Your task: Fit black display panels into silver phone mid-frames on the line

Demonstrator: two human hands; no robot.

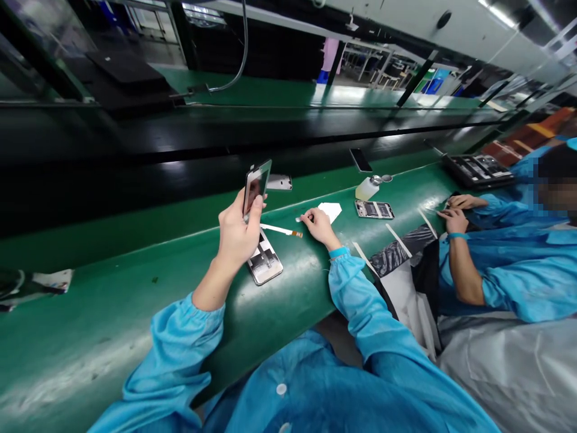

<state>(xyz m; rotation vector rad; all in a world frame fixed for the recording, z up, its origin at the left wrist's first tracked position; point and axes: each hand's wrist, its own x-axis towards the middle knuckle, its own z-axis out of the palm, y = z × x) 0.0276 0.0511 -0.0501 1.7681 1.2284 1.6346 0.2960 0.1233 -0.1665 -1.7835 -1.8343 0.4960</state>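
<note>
My left hand (pixel 237 236) is closed around a phone screen (pixel 258 180), held tilted up above the table with the thumb on its face. A white strip with an orange-brown end (pixel 282 230) sticks out to the right below it. Under that hand lies an opened phone body (pixel 265 264), partly covered by the wrist. My right hand (pixel 319 227) rests low over the table, fingers pinched around something small that I cannot make out. A white sheet (pixel 331 210) lies just behind these fingers.
Further right are another opened phone (pixel 374 209), a bottle (pixel 368 187) with a metal top and a dark phone (pixel 360 160). A white phone part (pixel 280 182) lies behind my left hand. A co-worker (pixel 496 240) sits at right, near a black tray (pixel 478 170).
</note>
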